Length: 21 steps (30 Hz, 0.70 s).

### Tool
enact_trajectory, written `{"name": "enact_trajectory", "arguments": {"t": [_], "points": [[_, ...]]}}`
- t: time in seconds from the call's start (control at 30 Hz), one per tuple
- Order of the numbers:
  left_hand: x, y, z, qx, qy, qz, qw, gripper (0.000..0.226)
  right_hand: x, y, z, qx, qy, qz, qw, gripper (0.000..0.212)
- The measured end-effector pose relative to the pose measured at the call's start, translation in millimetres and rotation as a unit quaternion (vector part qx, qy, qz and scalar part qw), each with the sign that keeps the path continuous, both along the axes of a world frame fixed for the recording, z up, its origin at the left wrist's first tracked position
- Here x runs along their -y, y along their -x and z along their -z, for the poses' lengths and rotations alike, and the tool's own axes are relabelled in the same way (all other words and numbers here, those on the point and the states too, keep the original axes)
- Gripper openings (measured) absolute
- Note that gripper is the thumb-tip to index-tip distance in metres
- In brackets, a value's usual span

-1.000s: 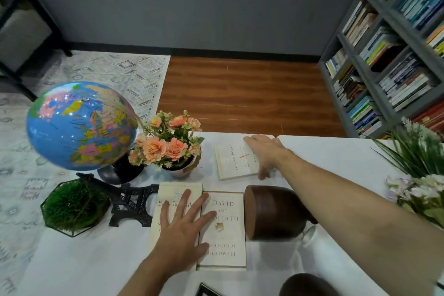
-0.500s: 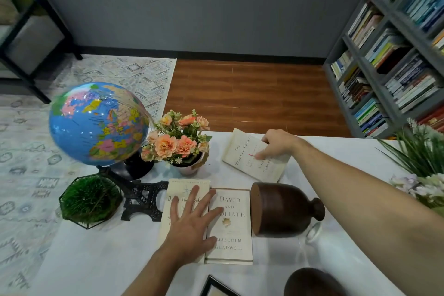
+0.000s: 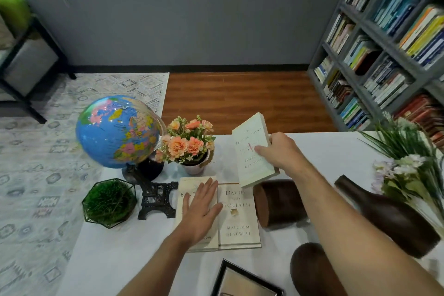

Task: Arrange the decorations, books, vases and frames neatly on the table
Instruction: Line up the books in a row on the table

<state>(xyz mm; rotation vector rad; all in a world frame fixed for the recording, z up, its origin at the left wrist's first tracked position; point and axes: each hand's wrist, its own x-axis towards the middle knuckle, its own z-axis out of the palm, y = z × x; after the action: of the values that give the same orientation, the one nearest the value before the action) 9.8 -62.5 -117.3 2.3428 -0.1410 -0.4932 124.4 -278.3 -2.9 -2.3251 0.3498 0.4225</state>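
- A white-clothed table [image 3: 134, 255] stands in a room with a grey wall, a wood floor, a patterned rug and a full bookshelf [image 3: 389, 38] off to the right.
- The right hand [image 3: 281, 151] grasps a white paperback [image 3: 254, 149] by its right edge, thumb on the cover, and holds it raised off the table and tilted, with its long axis running away from the person.
- The left hand [image 3: 200, 209] lies flat and open on the left book [image 3: 185, 197] of a pair, gripping nothing; the second book, David and Goliath [image 3: 237, 218], lies touching it on the right.
- From the grip, that flat pair lies below and nearer the person, slightly to the left, with long axes roughly parallel to the held paperback's.
- A toppled brown vase [image 3: 278, 202] lies directly under the gripping hand, just beside the pair's right edge, and looks like the obstacle to setting the paperback down alongside.
- Judged from this, the right hand carries the next placement while the left hand steadies the pair.
- To the left of the grip stand the flower pot [image 3: 192, 166], globe [image 3: 117, 132], Eiffel Tower model [image 3: 156, 199] and grass terrarium [image 3: 109, 202].
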Motion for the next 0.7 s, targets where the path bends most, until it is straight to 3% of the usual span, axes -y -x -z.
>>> {"name": "enact_trajectory", "arguments": {"t": [0.2, 0.37, 0.53, 0.7], "points": [[-12, 15, 0, 0.0, 0.025, 0.017, 1.0, 0.054, -37, 67, 26, 0.009, 0.086, -0.021, 0.996, 0.022], [-14, 22, 10, 0.016, -0.113, 0.125, 0.986, 0.085, -52, 100, 56, -0.036, 0.053, 0.002, 0.998, 0.012], [-4, 21, 14, 0.018, -0.174, 0.158, 0.972, 0.107, -54, 114, 65, -0.065, 0.061, -0.001, 0.996, 0.044], [1, 25, 17, 0.046, -0.23, 0.174, 0.956, 0.11, -57, 124, 62, -0.08, 0.06, -0.023, 0.995, 0.079]]}}
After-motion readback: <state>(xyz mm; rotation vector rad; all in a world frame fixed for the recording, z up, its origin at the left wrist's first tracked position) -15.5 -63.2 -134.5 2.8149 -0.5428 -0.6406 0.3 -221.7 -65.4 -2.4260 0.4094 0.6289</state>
